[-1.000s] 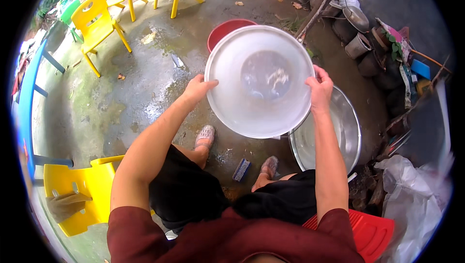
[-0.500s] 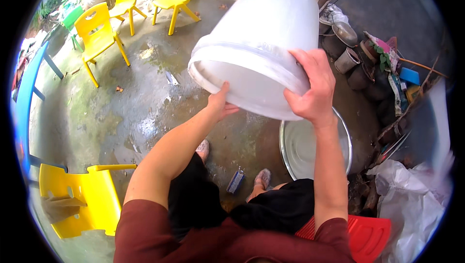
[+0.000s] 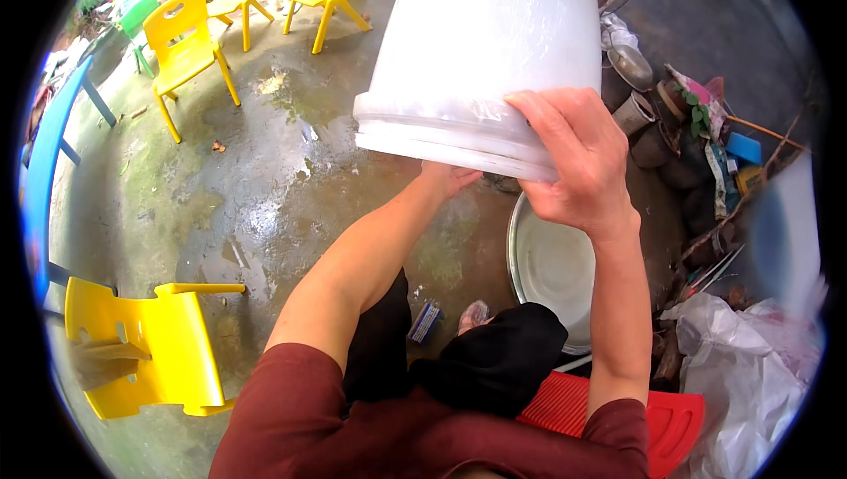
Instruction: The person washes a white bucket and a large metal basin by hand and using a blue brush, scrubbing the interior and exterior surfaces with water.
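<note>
A large white plastic bucket [image 3: 494, 47] is held up in front of me, tipped with its mouth down and toward me. My right hand [image 3: 578, 157] grips its thick rim at the right side, fingers outside and thumb below the edge. Under the front of the rim, my left hand [image 3: 448, 179] shows only in part, with some fingers stretched to the right and the rest hidden by the bucket. Whether the left hand touches the bucket I cannot tell. Below my right wrist stands a wide round metal basin [image 3: 551, 263], partly covered by my forearm.
A red ridged plastic washboard [image 3: 675, 426] lies by my right side, near crumpled white plastic sheeting [image 3: 741, 373]. A blue brush [image 3: 425, 323] is on the wet floor by my feet. Yellow chairs [image 3: 181, 47] stand left, beside a blue table edge [image 3: 53, 188]. Pots and clutter [image 3: 653, 135] line the right.
The bucket has tilted so its mouth faces further down, hiding its inside. My left hand has moved right, beneath the rim. The right hand keeps its grip.
</note>
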